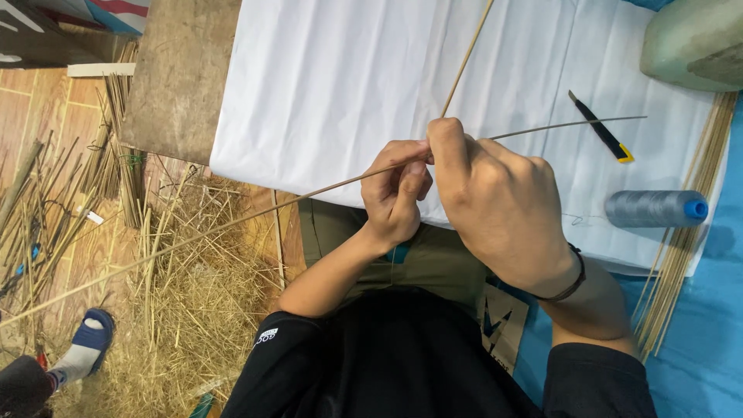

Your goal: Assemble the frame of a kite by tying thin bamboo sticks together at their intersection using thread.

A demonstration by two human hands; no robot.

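Observation:
My left hand (395, 193) and my right hand (495, 201) meet over my lap at the near edge of a white sheet (325, 85). Both pinch thin bamboo strips where they cross. One long strip (232, 220) runs from the far left floor side through my fingers and on to the right. A second strip (467, 58) rises from my right thumb toward the top edge. My right wrist wears a dark band.
A utility knife (600, 128) with a yellow end lies on the sheet at right, near a spool of grey thread (654, 207). Bamboo sticks (685, 240) lie along the right edge. Shavings and bamboo strips (178, 310) cover the floor at left, beside another person's foot in a blue slipper (89, 344).

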